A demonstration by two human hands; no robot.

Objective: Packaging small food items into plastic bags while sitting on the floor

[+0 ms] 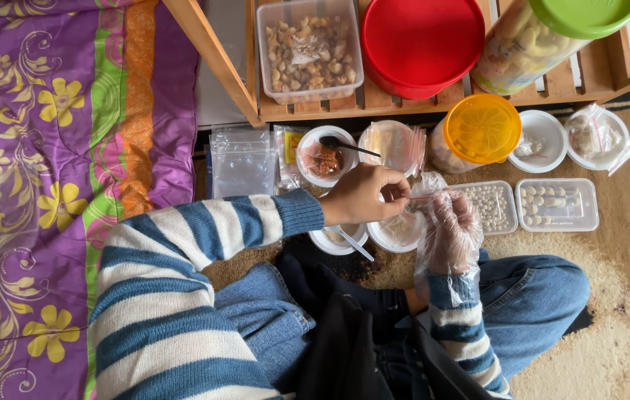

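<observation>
The person sits cross-legged on a brown patterned carpet (pixel 626 296), sleeves striped blue and white. The right hand (pixel 450 233) is inside a loose, clear disposable plastic glove (pixel 433 255), its fingers curled upward and half closed; whether it holds anything besides the glove film cannot be told. The bare left hand (pixel 363 194) is closed in a pinch at the glove's fingertip end, gripping the thin film right where the two hands meet, just above a small round white plastic bowl (pixel 396 233).

Judging by this, the step in hand is fitting the glove: the left hand tugs the film so it seats over the right fingers. The next move seems to call for a light, even pull along the fingers, since the film is thin, baggy and likely to tear or slip.

Around the hands lie another small white bowl with a white spoon (pixel 337 241), a white bowl of reddish-brown paste with a black spoon (pixel 324 157), and a stack of clear zip bags (pixel 241 163). Two clear rectangular trays of pale sweets (pixel 556 204) sit just right of the hands, and a jar with an orange lid (pixel 482 127) sits beyond.
</observation>
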